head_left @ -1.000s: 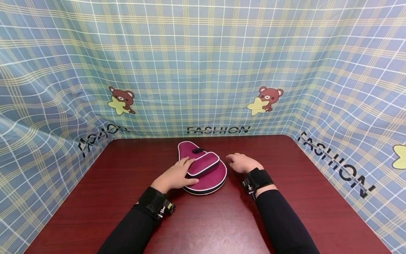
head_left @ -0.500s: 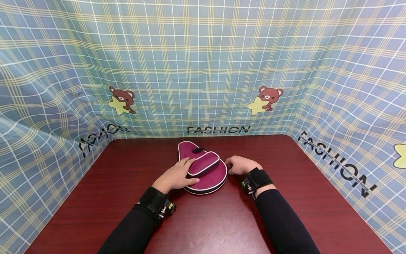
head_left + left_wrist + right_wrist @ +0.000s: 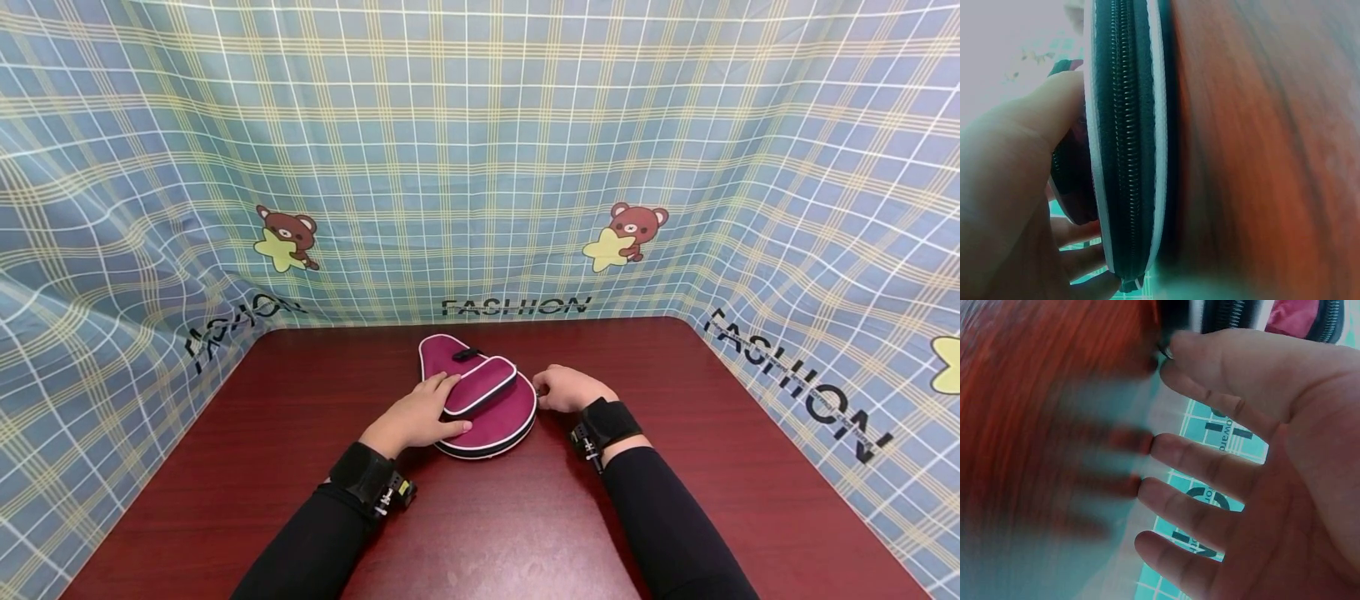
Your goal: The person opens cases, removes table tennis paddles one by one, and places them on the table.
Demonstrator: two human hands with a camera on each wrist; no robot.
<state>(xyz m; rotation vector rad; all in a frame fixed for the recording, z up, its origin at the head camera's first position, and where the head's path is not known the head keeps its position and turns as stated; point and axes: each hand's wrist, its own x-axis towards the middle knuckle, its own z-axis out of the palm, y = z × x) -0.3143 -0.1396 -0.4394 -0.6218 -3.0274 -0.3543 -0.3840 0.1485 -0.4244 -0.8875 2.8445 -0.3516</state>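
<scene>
A maroon table tennis paddle case (image 3: 502, 429) with white piping lies flat on the table, its narrow end pointing away and to the left. My left hand (image 3: 416, 417) rests on its left side, fingers spread over the raised front pocket (image 3: 482, 387) and thumb on the round part. The left wrist view shows the case's black side zipper (image 3: 1127, 137), its teeth meshed along the stretch in view. At the right edge my right hand (image 3: 573, 389) pinches a small zipper pull (image 3: 1165, 351) between thumb and forefinger. Its other fingers reach down to the tabletop.
The dark red wooden table (image 3: 480, 533) reaches out on every side of the case. Blue plaid cloth (image 3: 480, 167) with printed bears and lettering hangs at the back and both sides.
My right hand has shifted slightly left to the case's edge, and its thumb and forefinger have come together on the zipper pull. The left hand and the case have stayed practically still.
</scene>
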